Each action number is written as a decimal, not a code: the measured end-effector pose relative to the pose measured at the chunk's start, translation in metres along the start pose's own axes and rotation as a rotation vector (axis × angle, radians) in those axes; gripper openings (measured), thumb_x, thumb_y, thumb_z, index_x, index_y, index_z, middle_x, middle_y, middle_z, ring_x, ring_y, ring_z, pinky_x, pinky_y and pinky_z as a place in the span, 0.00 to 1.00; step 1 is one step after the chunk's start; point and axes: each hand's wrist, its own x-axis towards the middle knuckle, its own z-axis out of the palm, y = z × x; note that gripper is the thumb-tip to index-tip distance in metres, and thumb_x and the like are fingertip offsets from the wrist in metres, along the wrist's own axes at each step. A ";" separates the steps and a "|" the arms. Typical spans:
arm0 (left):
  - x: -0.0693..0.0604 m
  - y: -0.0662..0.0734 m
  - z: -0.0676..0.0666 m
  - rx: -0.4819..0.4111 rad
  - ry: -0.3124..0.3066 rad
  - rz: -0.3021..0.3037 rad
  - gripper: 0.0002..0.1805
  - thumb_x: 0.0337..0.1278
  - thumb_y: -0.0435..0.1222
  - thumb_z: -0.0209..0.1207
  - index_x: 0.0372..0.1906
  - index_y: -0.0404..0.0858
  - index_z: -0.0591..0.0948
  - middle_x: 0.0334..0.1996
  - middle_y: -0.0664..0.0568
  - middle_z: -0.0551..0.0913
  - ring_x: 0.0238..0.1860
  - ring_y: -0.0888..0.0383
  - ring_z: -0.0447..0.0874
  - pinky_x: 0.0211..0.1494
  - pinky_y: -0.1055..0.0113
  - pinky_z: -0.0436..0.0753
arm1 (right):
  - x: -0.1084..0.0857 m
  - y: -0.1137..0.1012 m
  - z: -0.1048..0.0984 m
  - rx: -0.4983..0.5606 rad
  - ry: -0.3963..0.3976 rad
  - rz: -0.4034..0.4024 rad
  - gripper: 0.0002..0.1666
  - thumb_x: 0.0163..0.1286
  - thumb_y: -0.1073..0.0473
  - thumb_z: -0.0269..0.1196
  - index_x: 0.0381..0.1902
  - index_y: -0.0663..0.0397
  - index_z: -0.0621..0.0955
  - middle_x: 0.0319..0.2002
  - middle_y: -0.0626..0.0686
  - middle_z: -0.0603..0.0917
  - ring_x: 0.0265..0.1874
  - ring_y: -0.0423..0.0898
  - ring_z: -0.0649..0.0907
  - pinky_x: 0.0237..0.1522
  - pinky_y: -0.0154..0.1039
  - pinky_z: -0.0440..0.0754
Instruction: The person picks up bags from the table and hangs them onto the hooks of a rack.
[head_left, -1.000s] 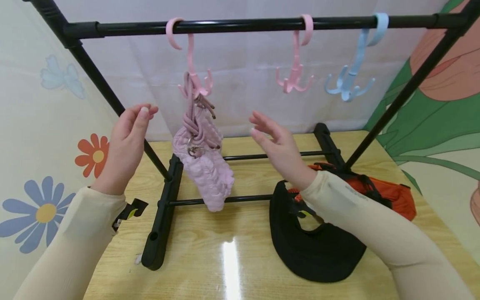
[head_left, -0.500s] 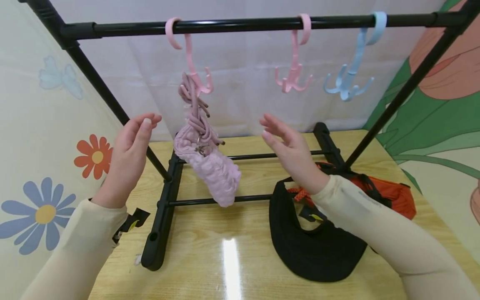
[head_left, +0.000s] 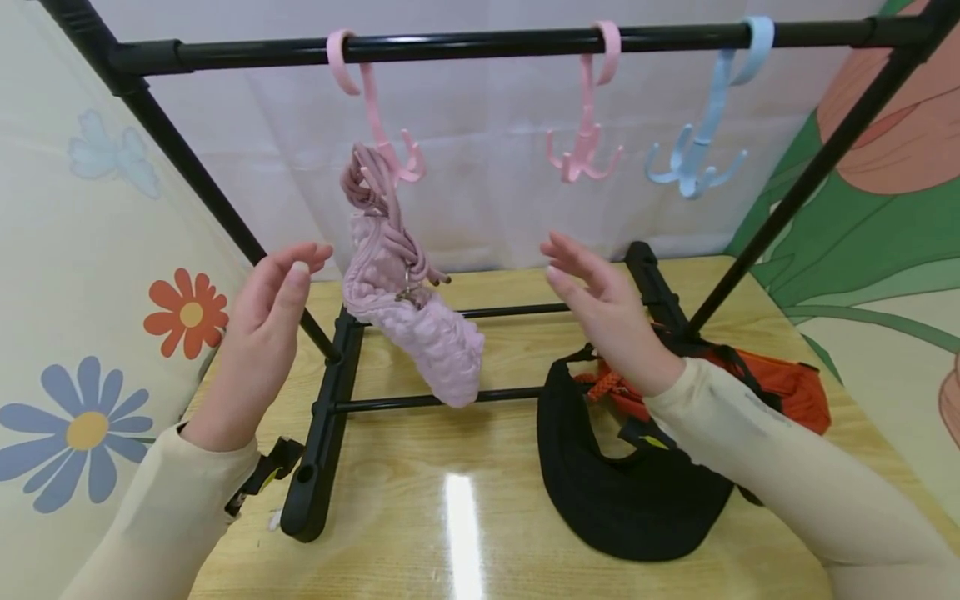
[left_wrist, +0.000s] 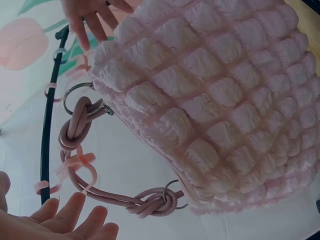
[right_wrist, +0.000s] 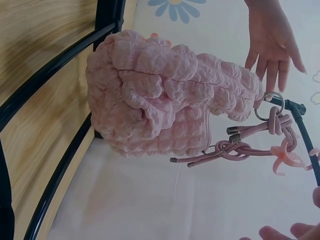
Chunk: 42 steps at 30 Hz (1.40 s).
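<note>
A pink quilted handbag (head_left: 420,333) hangs by its knotted cord handle (head_left: 375,187) from the leftmost pink hook (head_left: 405,162) on the rack. Metal rings join the handle to the bag, clearest in the left wrist view. To the left of the bag my left hand (head_left: 258,342) is held up, fingers loosely bent and touching nothing. My right hand (head_left: 607,312) is raised to the right of the bag, fingers extended, well apart from it. In the right wrist view the left hand (right_wrist: 272,47) shows straight fingers behind the bag.
A black rail (head_left: 465,46) also carries another pink hook (head_left: 581,154) and a blue hook (head_left: 697,162). Below my right forearm, a black visor-shaped item (head_left: 630,508) and an orange-and-black bag (head_left: 802,392) lie on the wooden table (head_left: 390,517). The rack's left foot (head_left: 318,467) stands near my left sleeve.
The handbag has swung and turned on its hook, its lower end shifting right. Both hands have moved slightly down and to the right, the right one farther from the bag.
</note>
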 end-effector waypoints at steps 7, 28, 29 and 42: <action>-0.007 0.009 0.006 -0.079 0.048 0.096 0.19 0.76 0.39 0.43 0.62 0.34 0.72 0.58 0.55 0.76 0.61 0.55 0.68 0.59 0.67 0.67 | -0.004 0.003 -0.008 -0.014 0.017 -0.004 0.28 0.76 0.60 0.53 0.71 0.58 0.65 0.65 0.56 0.72 0.64 0.48 0.71 0.65 0.49 0.66; -0.022 0.014 0.043 -0.284 -0.128 0.298 0.22 0.76 0.40 0.46 0.59 0.24 0.71 0.57 0.45 0.78 0.61 0.53 0.72 0.63 0.66 0.69 | -0.018 0.009 -0.024 -0.064 0.025 0.030 0.30 0.77 0.53 0.53 0.73 0.52 0.64 0.66 0.52 0.72 0.64 0.46 0.70 0.62 0.45 0.69; -0.023 0.014 0.045 -0.297 -0.141 0.293 0.22 0.76 0.40 0.46 0.59 0.24 0.71 0.57 0.43 0.77 0.61 0.53 0.72 0.64 0.66 0.69 | -0.019 0.010 -0.025 -0.060 0.023 0.034 0.30 0.77 0.53 0.53 0.73 0.51 0.64 0.66 0.52 0.72 0.64 0.46 0.70 0.62 0.44 0.69; -0.034 0.004 0.069 -0.298 -0.319 0.245 0.23 0.75 0.39 0.47 0.61 0.23 0.69 0.58 0.32 0.74 0.61 0.54 0.72 0.64 0.67 0.69 | -0.028 0.015 -0.033 -0.094 0.037 0.067 0.30 0.77 0.52 0.53 0.73 0.50 0.64 0.66 0.53 0.72 0.64 0.47 0.70 0.59 0.35 0.71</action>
